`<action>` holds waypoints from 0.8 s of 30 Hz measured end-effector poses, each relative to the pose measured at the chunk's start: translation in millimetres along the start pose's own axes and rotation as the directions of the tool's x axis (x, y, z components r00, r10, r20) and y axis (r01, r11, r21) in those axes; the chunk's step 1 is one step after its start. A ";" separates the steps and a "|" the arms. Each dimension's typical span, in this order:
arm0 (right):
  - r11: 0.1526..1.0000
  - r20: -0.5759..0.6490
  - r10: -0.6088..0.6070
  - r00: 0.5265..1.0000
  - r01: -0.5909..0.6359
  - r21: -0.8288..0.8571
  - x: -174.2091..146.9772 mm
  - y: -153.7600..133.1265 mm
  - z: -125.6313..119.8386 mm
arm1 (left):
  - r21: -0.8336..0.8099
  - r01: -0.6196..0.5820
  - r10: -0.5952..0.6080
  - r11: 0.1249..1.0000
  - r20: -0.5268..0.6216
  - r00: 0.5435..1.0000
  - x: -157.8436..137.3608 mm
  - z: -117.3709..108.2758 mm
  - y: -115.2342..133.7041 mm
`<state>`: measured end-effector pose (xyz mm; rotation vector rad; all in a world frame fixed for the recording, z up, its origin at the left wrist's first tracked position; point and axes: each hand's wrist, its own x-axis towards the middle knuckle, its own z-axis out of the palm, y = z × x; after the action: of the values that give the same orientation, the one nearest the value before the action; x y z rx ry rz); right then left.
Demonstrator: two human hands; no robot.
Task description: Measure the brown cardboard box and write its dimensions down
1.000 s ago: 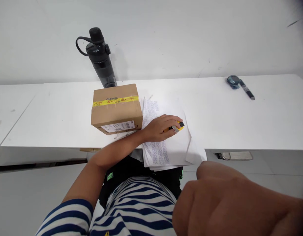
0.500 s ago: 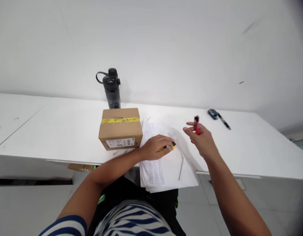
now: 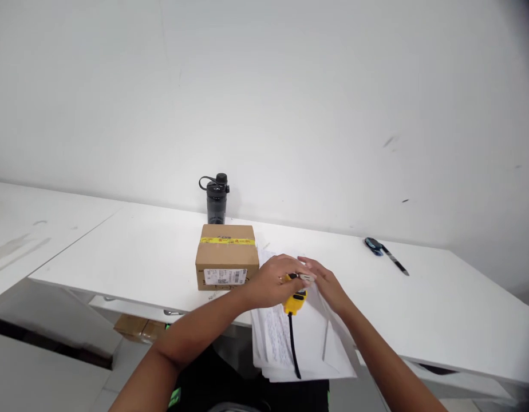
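Observation:
My left hand [image 3: 275, 281] is closed over the papers around a yellow-and-black device [image 3: 294, 303] with a black strap [image 3: 293, 346] hanging down from it. I cannot make out its exact kind. A small pale piece [image 3: 306, 277] shows at the left fingertips. My right hand [image 3: 327, 283] meets the left one there, its fingers curved in; what they grip is hidden. Beneath both hands lies a stack of written paper sheets [image 3: 277, 337], reaching past the table's front edge. A taped cardboard box [image 3: 228, 257] with a label sits just left of the papers.
Behind the box stands a dark water bottle [image 3: 216, 203] with a loop handle. At the right back of the white table [image 3: 402, 309] lie a small dark round object [image 3: 373, 246] and a pen-like item [image 3: 395, 260]. Brown boxes [image 3: 139, 328] show below the table at left.
My right hand has come in leftward to my left hand, and the red item it held no longer shows. The yellow device and its strap are now more visible. The view has tilted up.

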<state>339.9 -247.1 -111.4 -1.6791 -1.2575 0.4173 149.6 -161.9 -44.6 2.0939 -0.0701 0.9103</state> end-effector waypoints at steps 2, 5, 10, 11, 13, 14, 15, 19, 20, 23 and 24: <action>0.967 0.206 -0.002 0.978 -0.051 0.248 -4.1 -24.7 4.9 | -0.041 -0.008 0.009 0.999 0.038 0.999 11.9 -17.4 28.5; 0.767 0.493 -0.142 0.858 -0.220 0.603 -9.9 -66.6 21.1 | -0.107 0.027 -0.022 0.994 0.046 0.999 33.7 -45.9 68.9; 0.643 0.400 -0.206 0.893 -0.185 0.743 -1.0 -126.8 25.8 | 0.057 -0.118 0.124 0.991 -0.095 0.988 51.4 -110.9 103.4; 0.654 0.326 -0.205 0.923 -0.118 0.748 3.9 -134.9 19.6 | 0.161 -0.152 0.173 0.975 -0.130 0.976 46.9 -126.5 104.9; 0.702 0.185 -0.227 0.956 0.029 0.712 15.5 -145.6 3.7 | 0.446 -0.153 0.252 0.882 -0.171 0.953 28.6 -155.2 104.8; 0.731 0.137 -0.248 0.959 0.092 0.676 21.4 -148.0 -4.2 | 0.609 -0.139 0.280 0.781 -0.142 0.949 15.7 -166.6 103.6; 0.759 0.112 -0.272 0.956 0.142 0.635 26.6 -148.4 -11.0 | 0.747 -0.129 0.291 0.652 -0.089 0.953 1.4 -175.2 101.7; 0.820 0.197 -0.327 0.924 0.173 0.546 36.2 -137.4 -17.4 | 0.907 -0.100 0.256 0.408 -0.009 0.967 -54.5 -180.8 87.4; 0.823 0.233 -0.324 0.917 0.151 0.548 36.3 -133.4 -14.2 | 0.904 -0.083 0.238 0.419 -0.022 0.971 -65.4 -176.7 82.8; 0.819 0.315 -0.314 0.896 0.088 0.567 38.0 -123.0 -2.4 | 0.880 0.015 0.185 0.475 -0.116 0.976 -87.4 -158.1 72.0; 0.818 0.328 -0.313 0.891 0.078 0.570 40.0 -120.8 0.3 | 0.868 0.059 0.172 0.493 -0.163 0.972 -91.7 -150.9 70.2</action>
<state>290.2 -211.2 0.1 -0.9811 -1.4280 0.9401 -29.9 -123.5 4.2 2.8990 0.5869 1.4283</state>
